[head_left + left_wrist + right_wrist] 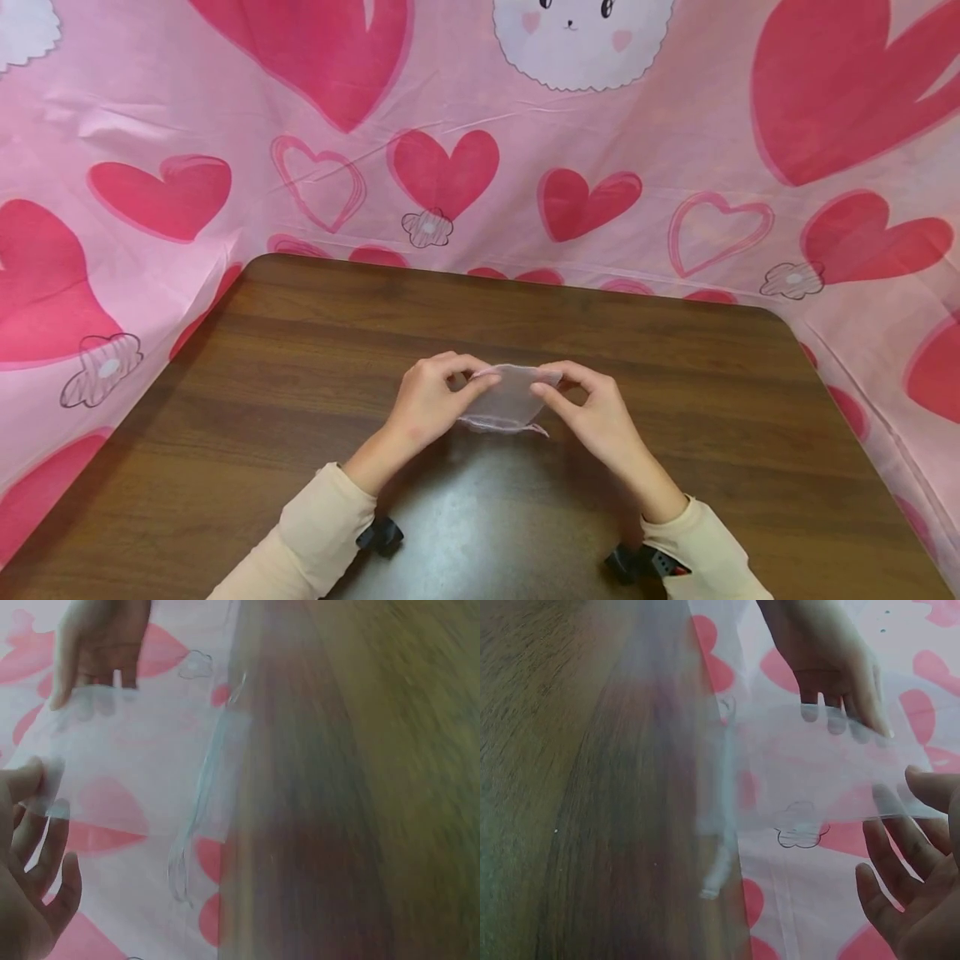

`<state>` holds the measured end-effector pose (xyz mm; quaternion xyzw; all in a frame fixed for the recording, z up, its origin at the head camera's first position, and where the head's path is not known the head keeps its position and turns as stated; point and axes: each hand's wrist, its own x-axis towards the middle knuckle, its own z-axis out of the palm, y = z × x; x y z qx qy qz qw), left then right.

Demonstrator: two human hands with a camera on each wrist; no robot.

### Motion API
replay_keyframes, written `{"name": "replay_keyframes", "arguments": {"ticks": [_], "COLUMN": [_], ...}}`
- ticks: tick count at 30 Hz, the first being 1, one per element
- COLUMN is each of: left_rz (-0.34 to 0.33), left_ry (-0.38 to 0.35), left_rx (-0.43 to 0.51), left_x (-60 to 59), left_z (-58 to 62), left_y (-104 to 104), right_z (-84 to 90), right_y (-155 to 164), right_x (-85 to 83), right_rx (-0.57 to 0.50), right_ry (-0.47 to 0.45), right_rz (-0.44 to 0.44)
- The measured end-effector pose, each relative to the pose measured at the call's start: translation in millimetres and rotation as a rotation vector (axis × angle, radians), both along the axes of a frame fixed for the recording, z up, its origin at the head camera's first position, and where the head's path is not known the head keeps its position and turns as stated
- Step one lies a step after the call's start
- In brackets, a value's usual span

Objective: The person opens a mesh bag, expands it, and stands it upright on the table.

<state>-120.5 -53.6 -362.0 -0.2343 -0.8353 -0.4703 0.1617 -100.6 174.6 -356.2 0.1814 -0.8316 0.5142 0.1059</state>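
Observation:
A small sheer organza drawstring pouch (507,398), whitish and see-through, is stretched flat between both hands above the table. My left hand (435,395) pinches one corner of its far edge between thumb and fingers. The opposite corner is pinched by my right hand (595,408) in the same way. The gathered drawstring side hangs toward me, with ribbon ends loose at its sides. In the left wrist view the pouch (127,765) shows the pink cloth through it. The right wrist view shows the pouch (810,769) with a ribbon tail dangling; nothing can be made out inside.
A dark brown wooden table (322,333) with rounded far corners lies under the hands. Pink cloth (510,100) printed with hearts hangs along its back and sides. Black wrist straps (381,535) sit at the sleeve cuffs.

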Motion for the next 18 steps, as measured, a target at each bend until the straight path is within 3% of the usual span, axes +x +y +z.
{"name": "replay_keyframes", "arguments": {"ticks": [5, 11, 14, 18], "left_rz": [-0.016, -0.071, -0.106, -0.173], "left_ry": [-0.079, -0.246, -0.302, -0.295], "left_rx": [0.093, 0.010, -0.020, -0.047], "left_x": [0.8, 2.5, 3.4, 3.7], "left_z": [4.3, 6.3, 7.3, 9.4], "left_y": [1, -2, -2, 0], "right_z": [0.7, 5.9, 8.4, 11.6], "right_y": [1, 3, 4, 2], "right_x": [-0.7, -3.9, -5.5, -6.0], "right_rx": [-0.051, -0.126, -0.087, 0.026], "right_ry": [-0.069, -0.082, -0.045, 0.026], "right_rz": [0.007, -0.032, -0.032, -0.017]}}
